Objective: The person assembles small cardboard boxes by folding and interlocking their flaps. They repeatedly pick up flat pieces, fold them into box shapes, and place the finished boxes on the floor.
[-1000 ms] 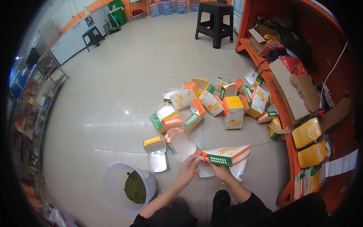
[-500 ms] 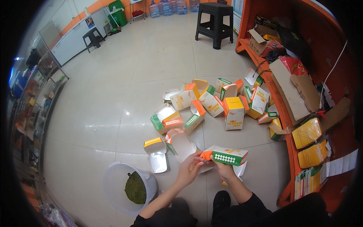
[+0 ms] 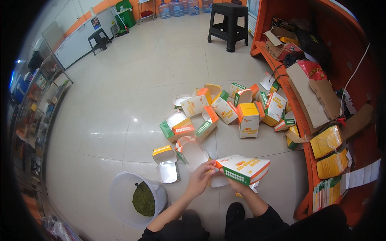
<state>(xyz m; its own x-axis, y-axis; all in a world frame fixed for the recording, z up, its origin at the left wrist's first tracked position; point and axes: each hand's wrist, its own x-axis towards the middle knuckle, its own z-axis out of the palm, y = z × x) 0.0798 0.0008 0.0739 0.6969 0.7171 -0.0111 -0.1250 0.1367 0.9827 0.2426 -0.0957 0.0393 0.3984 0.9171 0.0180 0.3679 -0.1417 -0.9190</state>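
Between my hands is a paper food box [image 3: 246,166] in white, green and orange, tilted above the floor. My left hand [image 3: 200,176] pinches its orange left corner. My right hand [image 3: 238,186] grips it from below, with the fingers partly hidden under the green side. Just beyond my left hand, an open box [image 3: 191,152] lies with its pale inside showing. Left of that, another open box [image 3: 167,164] with a yellow flap rests on the floor. Part of a further box shows beneath the held one.
Several folded boxes [image 3: 249,120] lie heaped ahead. A translucent bucket [image 3: 116,197] with green material stands at my left. At right, an orange shelf [image 3: 299,108] carries cardboard and wrapped yellow carton stacks [image 3: 326,141]. A black stool [image 3: 228,24] stands farther back.
The held box has turned, so its white printed face now shows more and its right end sits farther right. Both hands have stayed nearly in place.
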